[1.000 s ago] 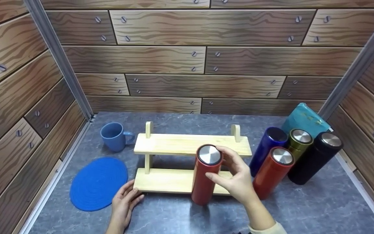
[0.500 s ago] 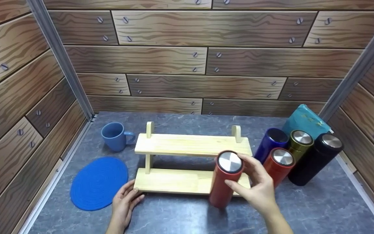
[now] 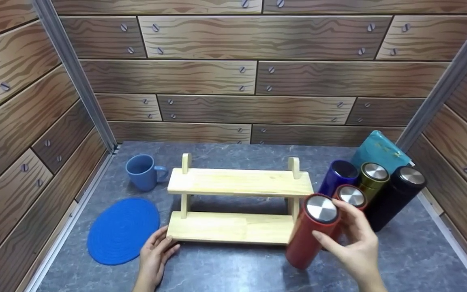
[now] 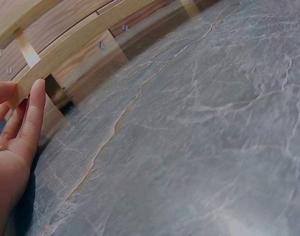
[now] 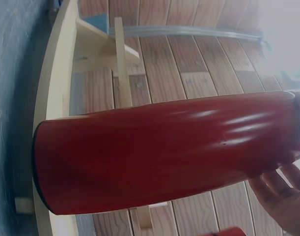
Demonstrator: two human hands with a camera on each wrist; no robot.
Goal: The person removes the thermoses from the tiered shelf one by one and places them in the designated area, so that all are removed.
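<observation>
In the head view my right hand (image 3: 357,243) grips a red thermos (image 3: 304,239) near its silver-topped lid, thumb on the near side and fingers behind. The thermos tilts slightly, in front of the right end of a two-tier wooden shelf (image 3: 239,181). Seen from the right wrist, its red body (image 5: 159,152) fills the middle, with its base overlapping the shelf's edge. My left hand (image 3: 154,253) holds the lower board's left front corner. The left wrist view shows that hand's thumb and fingers (image 4: 34,115) pinching the board's end.
Behind the held thermos stand a second red one (image 3: 351,195), a blue one (image 3: 341,176), an olive one (image 3: 373,178) and a black one (image 3: 395,196). A teal pouch (image 3: 379,150) leans at the back right. To the left are a blue mug (image 3: 142,174) and round blue placemat (image 3: 124,231).
My right hand has carried the red thermos rightward and slightly nearer, from in front of the shelf's right half to its right end. The left hand has stayed at the shelf corner.
</observation>
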